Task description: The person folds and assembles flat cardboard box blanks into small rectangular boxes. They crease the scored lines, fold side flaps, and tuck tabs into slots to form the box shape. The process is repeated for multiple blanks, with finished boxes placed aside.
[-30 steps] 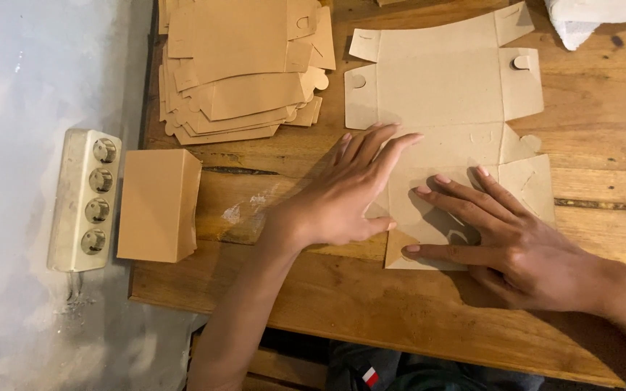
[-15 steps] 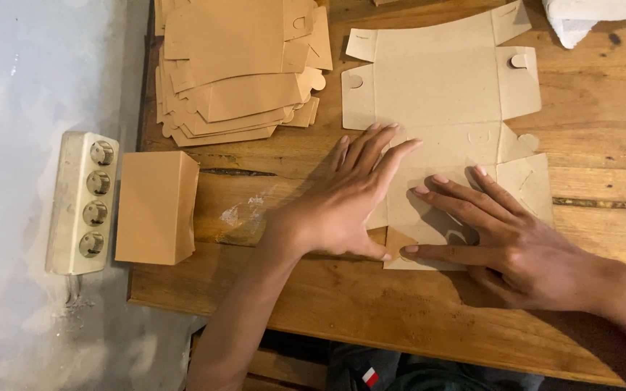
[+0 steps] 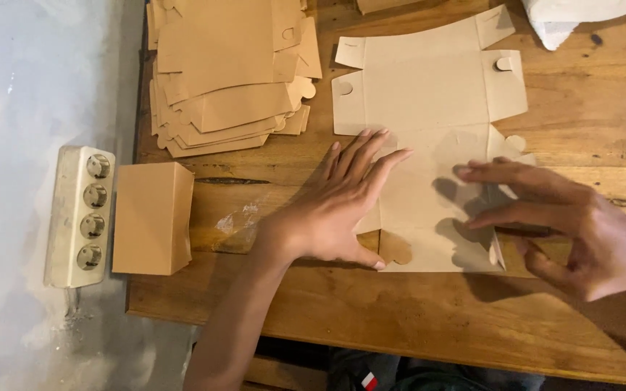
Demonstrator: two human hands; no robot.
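Head view: two hands (image 3: pixel 342 210), one cardboard blank (image 3: pixel 429 108).

The left hand (image 3: pixel 338 210) covers the near left part of the flat cardboard box blank (image 3: pixel 429 94). The cardboard stack (image 3: pixel 230 72) and a white object (image 3: pixel 581 18) run off the top edge. The right hand (image 3: pixel 581 224) is motion-blurred.

A worn wooden table (image 3: pixel 414 318) carries a flat, unfolded cardboard box blank (image 3: pixel 429 101) near its middle. A stack of folded cardboard blanks (image 3: pixel 226 72) lies at the far left corner, and a folded-up cardboard box (image 3: pixel 152 217) sits on the left edge. Something white (image 3: pixel 581 14) rests at the far right corner.
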